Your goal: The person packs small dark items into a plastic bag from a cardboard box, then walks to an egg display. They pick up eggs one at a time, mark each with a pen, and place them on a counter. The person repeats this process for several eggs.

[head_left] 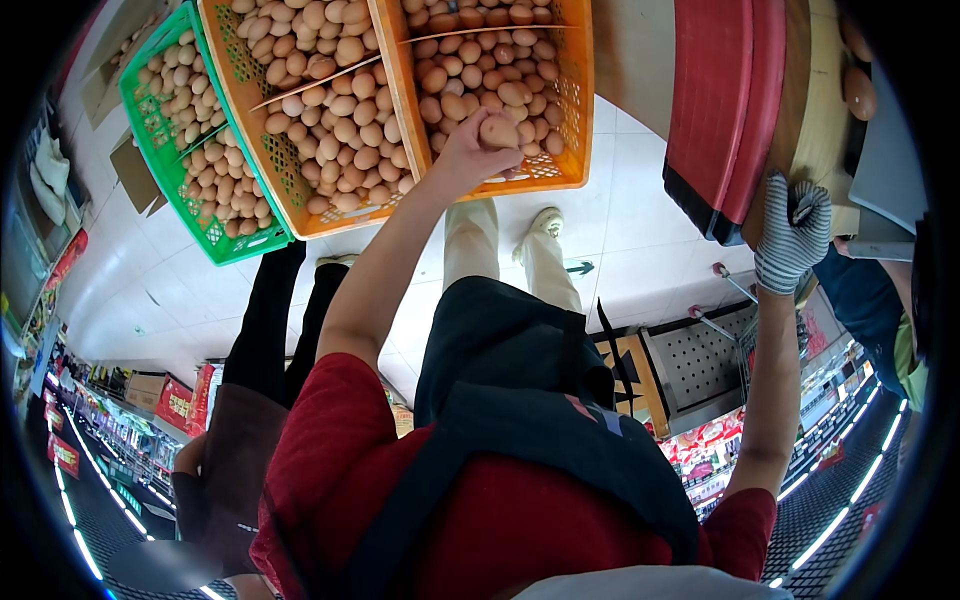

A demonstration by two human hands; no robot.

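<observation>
My left hand (470, 160), bare, is closed around a brown egg (498, 132), just above the near end of an orange crate (585, 120). Brown eggs (465, 75) fill this crate, with a thin divider across it. My right hand (795, 240) wears a grey-and-white striped knit glove. Its fingers are curled beside the edge of a wooden board (775, 125), next to a stack of red trays or boxes (715, 110). What lies inside those gloved fingers, if anything, is hidden.
A second orange crate (262, 170) and a green crate (215, 240), both full of eggs, stand to the left. A person in dark clothes (240, 420) is close at my left; another person (870, 300) stands at the right. A metal cart (700, 360) is behind me.
</observation>
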